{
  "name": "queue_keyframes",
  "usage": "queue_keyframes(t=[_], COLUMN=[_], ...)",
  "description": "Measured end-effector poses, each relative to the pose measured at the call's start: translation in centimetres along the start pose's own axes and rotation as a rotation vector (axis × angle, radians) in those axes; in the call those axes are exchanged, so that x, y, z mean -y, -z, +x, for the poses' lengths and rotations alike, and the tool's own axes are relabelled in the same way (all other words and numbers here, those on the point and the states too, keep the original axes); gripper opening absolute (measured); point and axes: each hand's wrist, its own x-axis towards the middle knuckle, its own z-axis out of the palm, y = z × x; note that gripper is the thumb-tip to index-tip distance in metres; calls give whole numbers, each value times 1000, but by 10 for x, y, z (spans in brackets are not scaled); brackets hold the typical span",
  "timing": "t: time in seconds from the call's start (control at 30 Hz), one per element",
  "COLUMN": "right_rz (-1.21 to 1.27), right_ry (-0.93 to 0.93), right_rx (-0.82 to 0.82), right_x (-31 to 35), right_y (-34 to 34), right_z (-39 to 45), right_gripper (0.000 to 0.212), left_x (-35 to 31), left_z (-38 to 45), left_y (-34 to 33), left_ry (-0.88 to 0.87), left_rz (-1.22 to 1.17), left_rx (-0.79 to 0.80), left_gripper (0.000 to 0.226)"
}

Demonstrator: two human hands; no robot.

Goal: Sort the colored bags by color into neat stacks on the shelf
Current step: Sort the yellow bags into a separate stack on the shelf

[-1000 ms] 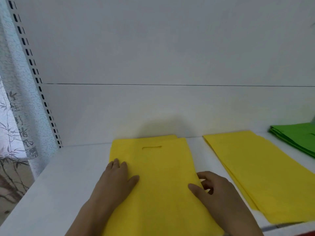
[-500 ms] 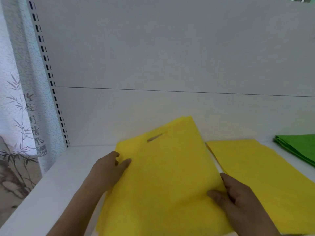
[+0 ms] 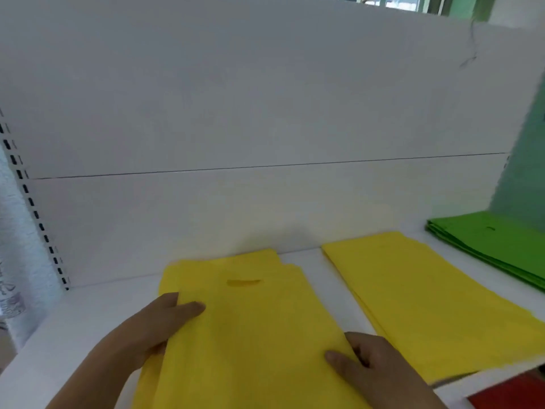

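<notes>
Three stacks are lying on the white shelf (image 3: 88, 314): two yellow, one green. At lower centre, the left hand (image 3: 156, 326) and right hand (image 3: 362, 361) are each pinching a side edge of the near yellow stack (image 3: 250, 329), seemingly two or three bags. The second yellow stack (image 3: 418, 296) is sitting just right; the green stack (image 3: 501, 246) is occupying the right edge.

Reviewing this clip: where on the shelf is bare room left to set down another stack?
Widest bare patch: shelf left of the held yellow stack, up to the slotted upright. A narrow strip separates it from the second yellow stack. Crowded rightward, where the green stack sits close by.
</notes>
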Motion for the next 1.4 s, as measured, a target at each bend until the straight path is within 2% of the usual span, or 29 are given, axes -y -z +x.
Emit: queue_keyframes(t=[0.17,0.3,0.4,0.5,0.67,0.8,0.93,1.07,1.23,1.3,1.4], right_rz=[-27,-21,142,182,57,-13,-5,-41,-165,-228,-216], right_ry=[90,151,124,107,58,8,8,22,54,45,52], right_rx=[-132,-243,-315,-362,-509,-578,-584,-556,-521,-453,-362], right_x=[4,-3,-12,-29,-81,-126,-153,-168,-175,-171,-169], right_y=[-4,11,33,60,115,169,222,263,291,300,302], right_z=[-22,-52,-79,-107,-160,-202,-229,-232,-194,-171,-124], right_gripper=[29,43,38,40,25,17,16,22,10,6,10], left_x=[-9,-34,-58,-81,-115,-125,-132,-141,-154,-158,-163], left_z=[-5,-18,-28,-38,-56,-62,-64,-60,-39,-23,4], left_y=[-12,-36,-69,-115,-214,-296,-362,-399,-406,-400,-383], left_ry=[-135,-221,-286,-354,-438,-465,-443,-420,-391,-373,-338], left_rz=[-53,-243,-308,-308,-248,-160,-139,-178,-176,-176,-175], left_rx=[-129,-69,-49,-29,42,19,14,-3,-66,-108,-163], left_gripper=[17,18,19,21,25,22,17,14,15,15,14])
